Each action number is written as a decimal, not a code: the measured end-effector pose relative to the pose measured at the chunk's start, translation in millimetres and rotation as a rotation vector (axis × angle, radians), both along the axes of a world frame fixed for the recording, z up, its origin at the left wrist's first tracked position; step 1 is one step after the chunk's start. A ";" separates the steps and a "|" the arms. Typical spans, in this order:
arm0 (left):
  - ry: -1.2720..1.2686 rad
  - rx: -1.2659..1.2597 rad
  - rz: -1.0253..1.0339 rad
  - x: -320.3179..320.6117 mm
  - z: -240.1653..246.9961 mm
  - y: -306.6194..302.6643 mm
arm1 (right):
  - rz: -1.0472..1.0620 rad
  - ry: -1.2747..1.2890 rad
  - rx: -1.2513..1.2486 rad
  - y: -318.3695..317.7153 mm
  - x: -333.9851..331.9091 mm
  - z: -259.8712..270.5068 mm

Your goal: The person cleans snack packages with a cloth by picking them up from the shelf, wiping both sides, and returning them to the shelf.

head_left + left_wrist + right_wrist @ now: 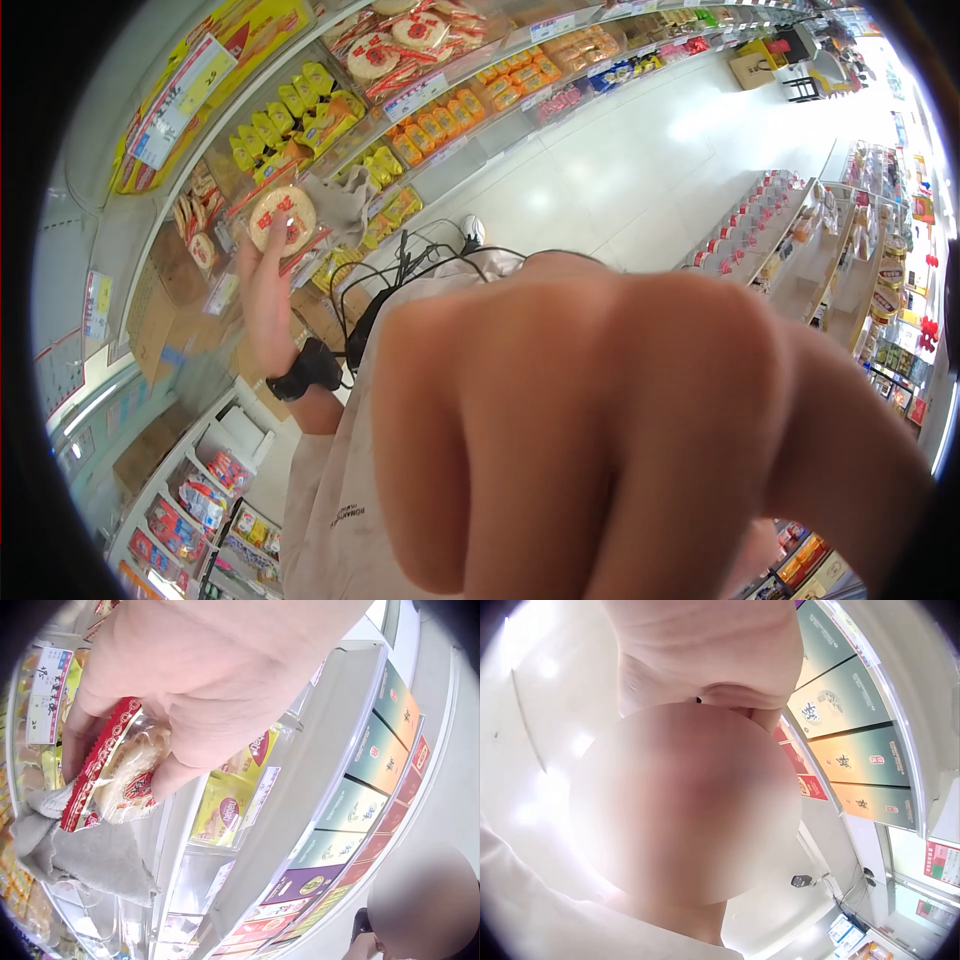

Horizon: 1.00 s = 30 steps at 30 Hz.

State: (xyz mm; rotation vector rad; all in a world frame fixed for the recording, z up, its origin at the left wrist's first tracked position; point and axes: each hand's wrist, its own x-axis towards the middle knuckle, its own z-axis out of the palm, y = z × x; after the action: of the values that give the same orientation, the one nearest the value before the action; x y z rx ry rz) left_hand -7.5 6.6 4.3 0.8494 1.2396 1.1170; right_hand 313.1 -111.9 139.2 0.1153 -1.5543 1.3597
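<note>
My left hand (265,300) (184,690) pinches a clear, red-edged packet (101,761) with a round cracker (283,218) (127,784) in it, between thumb and fingers. A grey cloth (345,205) (97,859) hangs against the packet; whether the fingers grip it too is hidden. Large and close before the head camera, my right hand (580,430) has its fingers bent. In the right wrist view that hand (705,652) is raised beside a blurred face, its fingertips out of sight, so what it may hold cannot be told.
Shelves of yellow packets (290,110), orange packets (435,125) and bagged crackers (410,35) run along the upper left. Boxes (375,754) line another shelf. Black cables (400,265) hang by the body. Bottles (745,220) stand across the pale floor (620,150).
</note>
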 end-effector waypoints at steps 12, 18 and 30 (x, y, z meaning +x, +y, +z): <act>-0.070 0.001 -0.009 -7.1 -8.7 3.9 | 0.063 0.053 0.004 25.3 -16.5 5.2; -0.080 0.044 0.090 -7.1 -11.7 8.2 | 0.101 0.034 -0.024 53.2 -48.5 -20.0; -0.223 0.132 0.145 -1.2 10.3 9.3 | -0.350 -0.184 0.008 115.3 -64.6 -10.3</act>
State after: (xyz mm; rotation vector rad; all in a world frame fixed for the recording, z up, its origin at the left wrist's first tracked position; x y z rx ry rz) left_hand -8.7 16.0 14.5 0.7189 1.0634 1.3834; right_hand 248.5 3.4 128.9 -0.2733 -1.6415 1.1099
